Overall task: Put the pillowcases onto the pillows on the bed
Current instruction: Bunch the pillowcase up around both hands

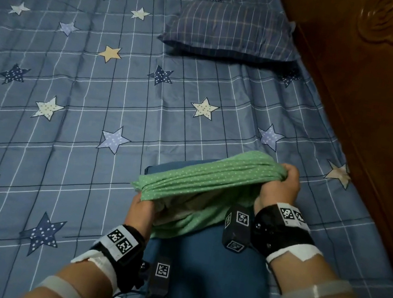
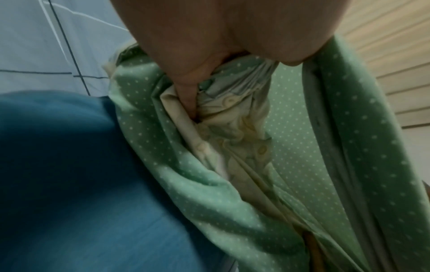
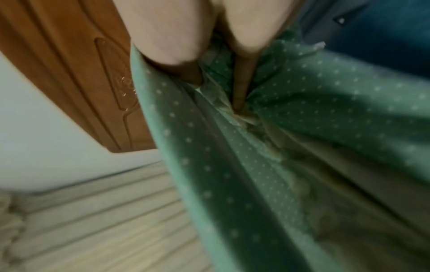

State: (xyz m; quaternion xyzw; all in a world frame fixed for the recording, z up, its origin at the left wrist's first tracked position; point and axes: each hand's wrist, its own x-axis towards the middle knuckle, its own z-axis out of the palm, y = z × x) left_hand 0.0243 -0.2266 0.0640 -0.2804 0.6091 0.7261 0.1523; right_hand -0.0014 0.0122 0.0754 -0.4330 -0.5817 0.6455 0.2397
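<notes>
A green pillowcase with white dots (image 1: pixel 209 178) is bunched up and stretched between both hands, above the far end of a plain blue pillow (image 1: pixel 201 274) that lies on the bed in front of me. My left hand (image 1: pixel 141 206) grips the gathered cloth at its left end, my right hand (image 1: pixel 283 182) grips it at the right end. In the left wrist view the fingers (image 2: pixel 186 88) curl into the folds of the pillowcase (image 2: pixel 209 184). The right wrist view shows fingers (image 3: pixel 242 77) dug into the same green pillowcase (image 3: pixel 302 110). The pillowcase mouth hangs open towards me.
A second pillow in a dark plaid case (image 1: pixel 231 31) lies at the head of the bed. The bedsheet (image 1: pixel 98 86) is blue with stars and a grid. A carved wooden headboard (image 1: pixel 373 84) runs along the right side.
</notes>
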